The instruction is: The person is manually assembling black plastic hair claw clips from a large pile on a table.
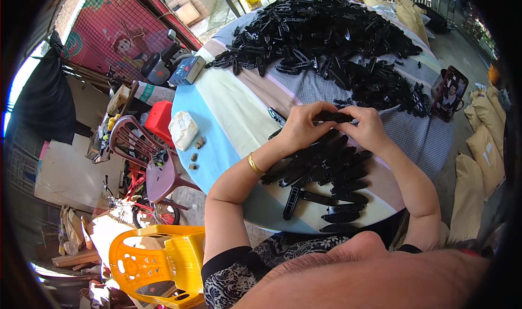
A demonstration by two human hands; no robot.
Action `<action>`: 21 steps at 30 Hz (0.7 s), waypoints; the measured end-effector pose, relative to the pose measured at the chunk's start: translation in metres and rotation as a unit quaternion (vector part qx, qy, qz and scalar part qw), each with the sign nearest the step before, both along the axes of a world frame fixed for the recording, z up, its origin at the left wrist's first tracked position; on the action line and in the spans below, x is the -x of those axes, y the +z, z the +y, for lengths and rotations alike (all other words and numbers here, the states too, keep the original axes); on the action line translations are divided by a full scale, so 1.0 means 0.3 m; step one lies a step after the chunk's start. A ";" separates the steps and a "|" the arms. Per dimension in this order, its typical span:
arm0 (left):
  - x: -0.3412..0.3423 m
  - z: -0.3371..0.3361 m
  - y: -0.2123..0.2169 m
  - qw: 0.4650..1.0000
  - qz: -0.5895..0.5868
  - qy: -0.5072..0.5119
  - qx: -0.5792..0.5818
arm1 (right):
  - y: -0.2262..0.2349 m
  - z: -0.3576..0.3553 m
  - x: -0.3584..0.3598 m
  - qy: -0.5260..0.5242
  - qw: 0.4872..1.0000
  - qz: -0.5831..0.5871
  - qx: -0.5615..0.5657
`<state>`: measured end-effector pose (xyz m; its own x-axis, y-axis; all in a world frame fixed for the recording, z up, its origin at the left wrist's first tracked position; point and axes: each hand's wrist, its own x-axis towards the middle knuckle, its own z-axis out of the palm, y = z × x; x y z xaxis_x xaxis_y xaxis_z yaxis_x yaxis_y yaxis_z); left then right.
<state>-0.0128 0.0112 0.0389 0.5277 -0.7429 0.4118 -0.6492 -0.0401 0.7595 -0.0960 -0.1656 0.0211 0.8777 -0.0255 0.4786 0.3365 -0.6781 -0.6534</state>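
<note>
My left hand [302, 126] and my right hand [368, 128] meet above the middle of a round table [217, 107] covered with a striped cloth. Between their fingertips they pinch a long, narrow black plastic piece [333, 117], one hand at each end; the fingers partly hide it. Below my hands lies a loose spread of similar black pieces [326, 167], some in a row toward the near edge. One piece [291, 203] lies apart at an angle, its pale-edged frame showing. A large heap of black pieces [310, 31] covers the far side.
A phone [452, 94] stands upright at the table's right edge. A blue box [187, 70], a white plastic bag [183, 129] and small brown lumps [199, 142] sit along the left. Around the table are a purple chair [163, 181], a yellow chair [185, 260] and tan sacks [484, 146].
</note>
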 end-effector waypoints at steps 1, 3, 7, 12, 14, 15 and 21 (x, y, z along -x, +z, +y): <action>-0.005 0.003 0.002 1.000 -0.001 -0.002 0.000 | 0.004 -0.012 -0.004 0.047 0.995 0.054 -0.070; -0.039 0.013 0.017 0.995 0.077 -0.048 -0.048 | -0.001 -0.044 -0.017 0.111 0.958 0.121 -0.236; -0.105 0.047 0.008 0.953 0.139 -0.224 -0.148 | -0.012 -0.161 -0.064 -0.008 0.977 0.116 -0.178; -0.198 -0.030 0.027 0.934 0.069 -0.245 -0.253 | -0.128 -0.132 -0.090 -0.112 0.978 -0.031 0.173; -0.252 -0.111 -0.004 0.972 -0.011 -0.125 -0.198 | -0.137 -0.115 -0.099 -0.123 0.961 -0.013 0.246; -0.283 -0.156 -0.025 0.981 -0.076 -0.060 -0.168 | -0.149 -0.114 -0.107 -0.123 0.961 -0.014 0.246; -0.394 -0.305 -0.136 0.954 -0.267 0.071 -0.113 | -0.166 -0.095 -0.111 -0.161 0.951 -0.037 0.260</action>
